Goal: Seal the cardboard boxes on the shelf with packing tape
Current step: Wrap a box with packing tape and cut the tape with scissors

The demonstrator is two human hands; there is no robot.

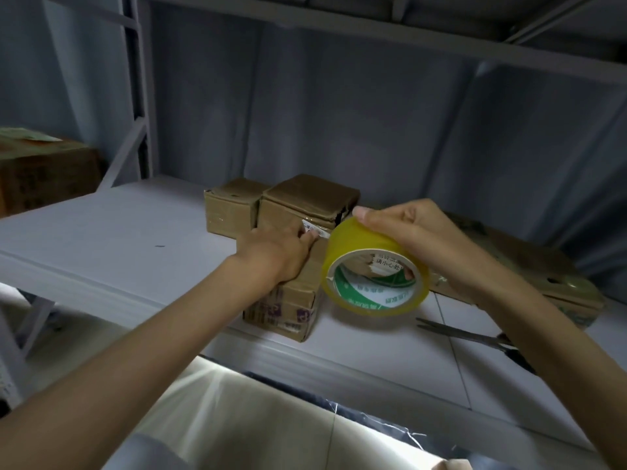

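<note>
Three small cardboard boxes stand together on the white shelf (112, 239). The front box (288, 307) lies under my left hand (274, 252), whose fingers press a strip of tape against the side of the taller box (305, 201) behind it. A third box (230, 205) stands to the left of the taller one. My right hand (414, 239) grips a yellow roll of packing tape (373, 269) just right of the boxes, thumb on its outer face and fingers through the core. The tape runs from the roll to the spot under my left fingers.
Scissors (475, 335) lie on the shelf at the right, partly under my right forearm. A flattened cardboard box (543, 266) lies behind them. A large brown carton (44, 174) sits on the shelf at far left. An upper shelf (373, 28) hangs overhead.
</note>
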